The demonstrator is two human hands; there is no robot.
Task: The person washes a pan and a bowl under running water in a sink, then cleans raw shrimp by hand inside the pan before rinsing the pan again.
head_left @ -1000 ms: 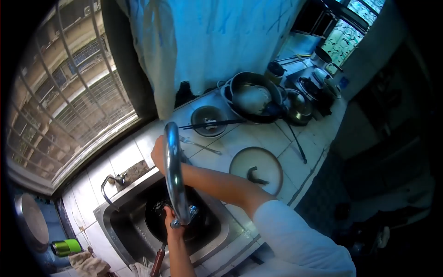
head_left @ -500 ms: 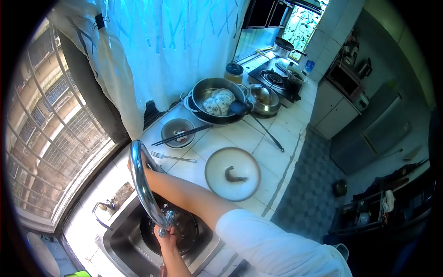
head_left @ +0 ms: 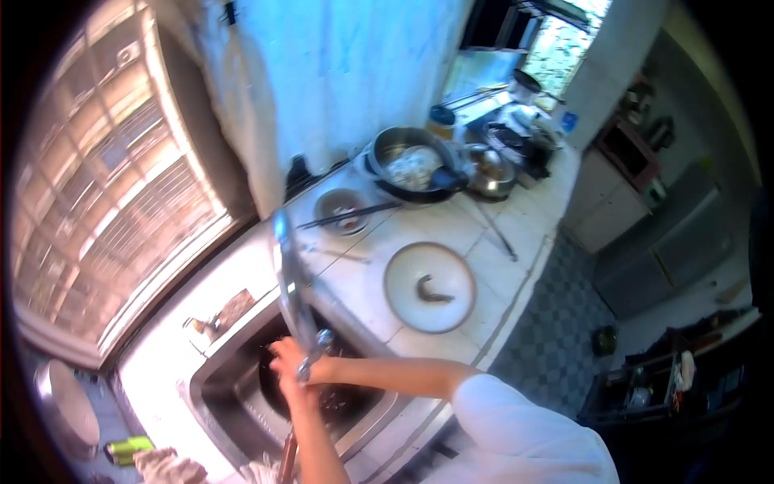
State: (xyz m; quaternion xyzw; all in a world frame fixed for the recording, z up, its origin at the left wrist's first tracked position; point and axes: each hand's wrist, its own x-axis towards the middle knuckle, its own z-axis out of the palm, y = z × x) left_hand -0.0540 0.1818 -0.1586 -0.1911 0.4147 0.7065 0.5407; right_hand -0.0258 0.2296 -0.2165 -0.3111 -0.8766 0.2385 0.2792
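A: Can see both hands?

B: Yes. Look in the sink (head_left: 222, 403). Can find the left hand (head_left: 301, 395) there, with the right hand (head_left: 289, 360) just above, overlapping in this view.

A: Holding anything?

B: Cannot tell for either hand. Too blurry, with the end of the tall curved tap (head_left: 288, 266) in front. Can make out a few fingertips a bit apart, but not the grip.

A: And under the hands?

B: Can see a black frying pan (head_left: 355, 407) inside the sink, with a red-brown handle (head_left: 288, 460) pointing back over the near edge.

A: What about beside the sink?

B: Can spot a round plate (head_left: 403, 297) on the tiled counter (head_left: 496, 282), with one curled shrimp (head_left: 433, 294) on top. Near the tap, a blurry fork (head_left: 340, 253). Then a small bowl (head_left: 355, 198), with dark chopsticks (head_left: 377, 208) lying across.

A: And farther back?

B: Can see a big pot (head_left: 395, 147) with something white inside and a black ladle (head_left: 447, 179) at the edge. Just beside, a smaller pot (head_left: 493, 187). Behind, a jar (head_left: 441, 118). Past all that, a stove (head_left: 522, 152).

A: Down in the left corner?

B: Can find a green cup (head_left: 131, 448), just beside a crumpled cloth (head_left: 168, 466).
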